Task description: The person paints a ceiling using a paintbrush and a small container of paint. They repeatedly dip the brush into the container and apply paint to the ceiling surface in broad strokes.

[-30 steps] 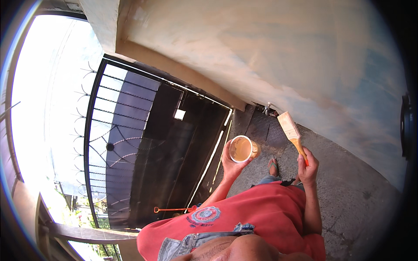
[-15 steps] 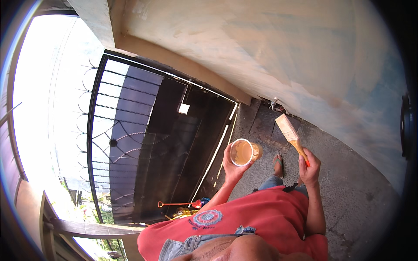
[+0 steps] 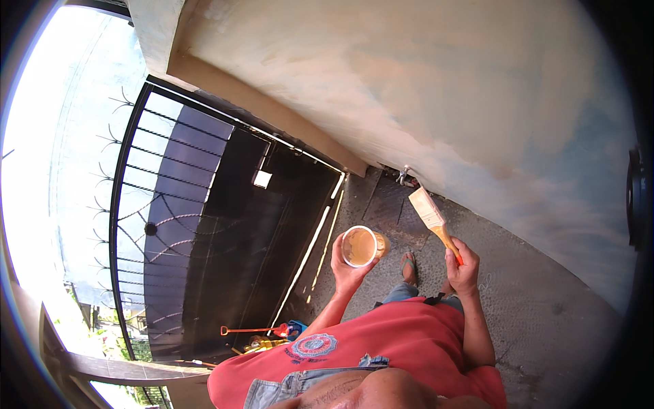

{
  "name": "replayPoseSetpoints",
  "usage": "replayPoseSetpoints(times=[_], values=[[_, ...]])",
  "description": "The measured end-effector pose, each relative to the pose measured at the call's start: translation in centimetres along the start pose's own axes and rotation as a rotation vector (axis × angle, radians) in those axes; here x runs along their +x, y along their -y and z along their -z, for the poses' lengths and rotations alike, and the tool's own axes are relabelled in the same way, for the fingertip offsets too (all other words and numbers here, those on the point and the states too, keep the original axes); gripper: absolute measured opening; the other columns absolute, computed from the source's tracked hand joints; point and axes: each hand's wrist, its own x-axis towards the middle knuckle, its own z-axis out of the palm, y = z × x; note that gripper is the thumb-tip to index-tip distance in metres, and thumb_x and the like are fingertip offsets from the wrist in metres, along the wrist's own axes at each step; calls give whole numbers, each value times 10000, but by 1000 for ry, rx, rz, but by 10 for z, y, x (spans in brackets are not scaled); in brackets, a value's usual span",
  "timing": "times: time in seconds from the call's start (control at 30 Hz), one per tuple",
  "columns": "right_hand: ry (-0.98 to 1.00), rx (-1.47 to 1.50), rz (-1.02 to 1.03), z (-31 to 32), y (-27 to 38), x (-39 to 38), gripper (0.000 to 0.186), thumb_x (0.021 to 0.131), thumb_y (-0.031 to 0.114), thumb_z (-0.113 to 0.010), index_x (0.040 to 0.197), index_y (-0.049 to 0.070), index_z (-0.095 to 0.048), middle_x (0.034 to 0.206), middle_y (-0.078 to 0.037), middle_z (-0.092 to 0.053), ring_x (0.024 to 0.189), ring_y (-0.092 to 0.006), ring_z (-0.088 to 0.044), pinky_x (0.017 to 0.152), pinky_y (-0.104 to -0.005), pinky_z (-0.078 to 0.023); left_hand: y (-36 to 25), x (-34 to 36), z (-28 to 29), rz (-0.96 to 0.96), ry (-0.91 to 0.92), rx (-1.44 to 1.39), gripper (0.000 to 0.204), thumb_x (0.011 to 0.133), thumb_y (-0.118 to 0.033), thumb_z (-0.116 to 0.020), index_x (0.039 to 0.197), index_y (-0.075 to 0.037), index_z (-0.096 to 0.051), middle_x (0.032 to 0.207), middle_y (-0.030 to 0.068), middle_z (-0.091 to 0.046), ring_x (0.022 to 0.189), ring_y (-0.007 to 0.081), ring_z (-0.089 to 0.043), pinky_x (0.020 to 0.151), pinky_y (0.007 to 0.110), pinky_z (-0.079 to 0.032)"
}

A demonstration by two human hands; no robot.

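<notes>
My left hand (image 3: 347, 271) is wrapped round a plastic cup (image 3: 383, 244) with a white rim, its mouth facing up at me. Tan paint (image 3: 360, 247) lies inside it, and smears show on its side. In my right hand (image 3: 464, 269) is a wide flat paintbrush (image 3: 429, 210), gripped by its wooden handle with an orange end. The bristles point up and to the left, coated in pale paint. Cup and brush are apart, both held in front of my body.
A wall (image 3: 470, 102) with patchy beige and bluish paint rises ahead and to the right. A tap (image 3: 405, 174) sticks out at its foot. On the left stands a black metal gate (image 3: 231, 225). Red-handled and yellow things (image 3: 266, 341) lie by its base, above the grey paved floor (image 3: 538, 307).
The view has shifted, so gate, tap, cup and brush all appear further left and slightly lower. Both hands keep the same grip.
</notes>
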Motion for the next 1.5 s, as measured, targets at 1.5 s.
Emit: replayPoseSetpoints(times=[1.5], values=[[-318, 262, -267, -23, 44, -34, 172, 992, 45, -637, 1138, -40, -668, 993, -96, -747, 747, -112, -678, 610, -230, -522, 89, 66, 1, -250, 380, -26, 919, 599, -217, -987, 1356, -3, -513, 1229, 157, -692, 1154, 250, -677, 999, 390, -544]])
